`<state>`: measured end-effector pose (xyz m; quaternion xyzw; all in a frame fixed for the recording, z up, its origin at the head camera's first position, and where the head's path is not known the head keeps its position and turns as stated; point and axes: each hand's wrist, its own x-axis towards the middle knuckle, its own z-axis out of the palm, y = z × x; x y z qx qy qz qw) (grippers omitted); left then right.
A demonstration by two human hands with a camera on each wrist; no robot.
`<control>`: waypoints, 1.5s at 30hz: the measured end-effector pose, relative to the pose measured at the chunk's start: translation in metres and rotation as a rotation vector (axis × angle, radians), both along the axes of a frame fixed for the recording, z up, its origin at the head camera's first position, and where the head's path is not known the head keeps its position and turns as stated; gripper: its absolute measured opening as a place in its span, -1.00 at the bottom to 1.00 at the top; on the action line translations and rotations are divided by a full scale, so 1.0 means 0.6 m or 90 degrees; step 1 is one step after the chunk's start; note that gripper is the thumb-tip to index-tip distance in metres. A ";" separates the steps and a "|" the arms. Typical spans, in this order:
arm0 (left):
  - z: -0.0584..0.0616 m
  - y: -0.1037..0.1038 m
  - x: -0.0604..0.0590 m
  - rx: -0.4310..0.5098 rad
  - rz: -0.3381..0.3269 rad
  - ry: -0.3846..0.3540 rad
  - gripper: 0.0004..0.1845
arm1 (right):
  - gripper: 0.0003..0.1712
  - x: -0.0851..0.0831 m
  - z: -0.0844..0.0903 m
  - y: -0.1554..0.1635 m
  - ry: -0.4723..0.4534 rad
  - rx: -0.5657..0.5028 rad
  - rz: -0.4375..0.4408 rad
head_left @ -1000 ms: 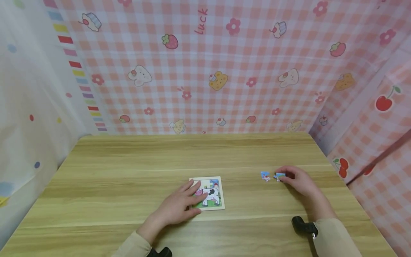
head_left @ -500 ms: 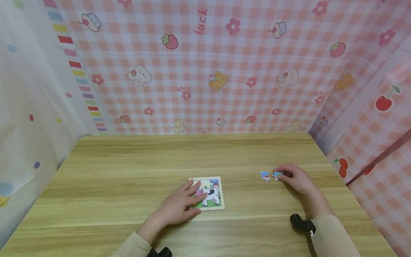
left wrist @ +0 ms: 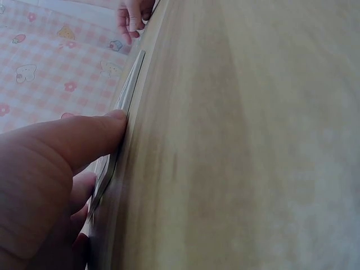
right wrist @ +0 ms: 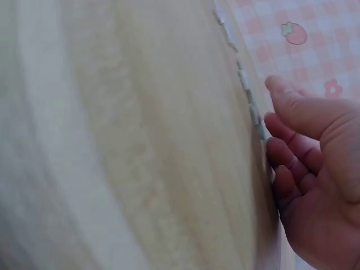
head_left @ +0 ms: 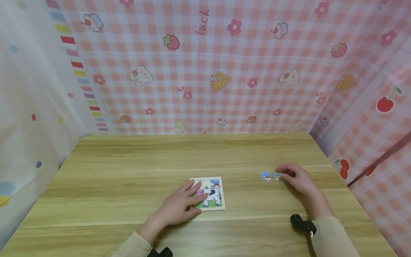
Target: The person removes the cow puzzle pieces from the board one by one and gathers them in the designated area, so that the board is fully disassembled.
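The left hand [head_left: 177,202] rests with spread fingers on a small square cow puzzle [head_left: 213,194] in a pale wooden frame, covering its left part. In the left wrist view, the thumb [left wrist: 95,135] lies at the edge of the puzzle [left wrist: 130,84]. Farther right, the right hand [head_left: 297,178] is at a blue-and-green puzzle piece [head_left: 277,176] on the table, fingertips right beside it. The right wrist view shows the thumb [right wrist: 298,107] raised apart from the bent fingers, nothing between them. Just left of that piece lies another, a blue-and-white puzzle piece [head_left: 265,176].
The wood-grain table [head_left: 128,160] runs back to a pink checked cloth [head_left: 192,64] printed with cartoon animals. A white dotted curtain [head_left: 35,117] hangs on the left, another checked cloth [head_left: 379,142] on the right. Black wrist devices [head_left: 302,224] sit at the sleeves.
The right hand has pushed its puzzle piece slightly left, nearer the other piece, and its fingers have come away from it a little. The left hand and framed puzzle stay put.
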<state>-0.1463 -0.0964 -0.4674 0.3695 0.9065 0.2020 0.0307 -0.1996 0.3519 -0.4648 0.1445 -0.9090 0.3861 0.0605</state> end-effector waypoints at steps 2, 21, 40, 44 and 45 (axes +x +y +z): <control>0.000 0.000 0.000 0.001 0.000 -0.002 -0.46 | -0.76 0.002 0.004 0.000 -0.014 -0.017 -0.003; -0.003 0.000 -0.002 0.007 0.002 -0.003 -0.47 | -0.63 -0.007 0.031 -0.104 -0.054 -0.036 0.127; -0.003 0.000 0.000 0.010 0.010 -0.018 -0.46 | -0.53 -0.023 0.027 -0.223 -0.019 0.011 0.362; -0.004 0.000 0.000 0.014 0.014 -0.023 -0.46 | -0.52 -0.030 0.024 -0.246 -0.017 0.027 0.386; -0.004 0.000 0.000 0.015 0.014 -0.025 -0.46 | -0.52 -0.031 0.024 -0.250 -0.021 0.031 0.391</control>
